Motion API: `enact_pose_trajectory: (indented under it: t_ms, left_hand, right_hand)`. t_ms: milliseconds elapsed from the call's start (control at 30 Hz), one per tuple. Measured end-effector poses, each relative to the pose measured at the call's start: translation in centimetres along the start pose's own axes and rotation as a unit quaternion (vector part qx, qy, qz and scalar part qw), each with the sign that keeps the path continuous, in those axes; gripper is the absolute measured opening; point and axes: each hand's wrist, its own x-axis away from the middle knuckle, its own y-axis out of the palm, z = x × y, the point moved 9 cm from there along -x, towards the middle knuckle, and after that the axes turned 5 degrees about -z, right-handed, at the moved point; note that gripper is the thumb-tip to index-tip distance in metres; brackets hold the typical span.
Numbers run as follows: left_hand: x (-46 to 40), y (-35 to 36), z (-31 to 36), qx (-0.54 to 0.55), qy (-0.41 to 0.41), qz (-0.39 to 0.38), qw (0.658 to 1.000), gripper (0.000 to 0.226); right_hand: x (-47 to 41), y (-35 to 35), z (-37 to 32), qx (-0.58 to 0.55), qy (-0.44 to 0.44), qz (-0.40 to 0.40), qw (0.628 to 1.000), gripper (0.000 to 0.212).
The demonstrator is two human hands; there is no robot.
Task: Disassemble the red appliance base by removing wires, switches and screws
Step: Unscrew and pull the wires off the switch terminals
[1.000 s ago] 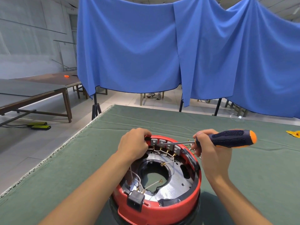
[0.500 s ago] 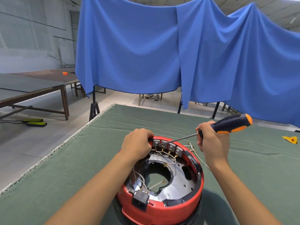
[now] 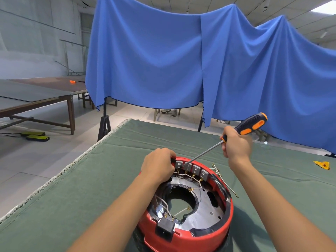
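- The round red plastic appliance base [image 3: 183, 233] sits on the green cloth-covered table [image 3: 72, 197], nearest the viewer.
- Left hand [image 3: 158, 167] grips its far rim, apparently steadying it.
- Right hand [image 3: 236, 146] holds the orange-and-black screwdriver [image 3: 251, 124], tip angled onto the grey switches [image 3: 190, 168].

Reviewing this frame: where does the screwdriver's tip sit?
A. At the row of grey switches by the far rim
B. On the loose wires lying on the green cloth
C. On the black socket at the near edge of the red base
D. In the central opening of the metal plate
A: the right hand angles the screwdriver down so its shaft ends at the grey switches on the red base, beside the left hand at the rim.
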Motion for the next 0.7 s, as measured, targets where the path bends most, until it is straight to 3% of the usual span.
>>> enact_pose_trajectory:
  t_ms: [133, 300, 433, 700]
  left_hand:
    - [-0.2, 0.4, 0.1, -0.017, 0.018, -0.013, 1.0, 0.04]
    - [-0.4, 0.8, 0.2, -0.033, 0.021, -0.029, 0.999, 0.037]
    - [-0.5, 0.8, 0.1, -0.032, 0.017, -0.024, 0.999, 0.035]
    - [-0.8, 0.7, 0.2, -0.046, 0.021, -0.016, 0.999, 0.034]
  right_hand:
    - [2.6, -0.7, -0.7, -0.039, -0.07, -0.011, 0.997, 0.032]
    - [5.5, -1.3, -0.8, -0.065, -0.122, -0.015, 0.99, 0.027]
    - [6.7, -0.8, -1.7, -0.029, -0.158, -0.041, 0.986, 0.015]
    - [5.1, 1.2, -4.2, 0.039, -0.162, -0.071, 0.983, 0.032]
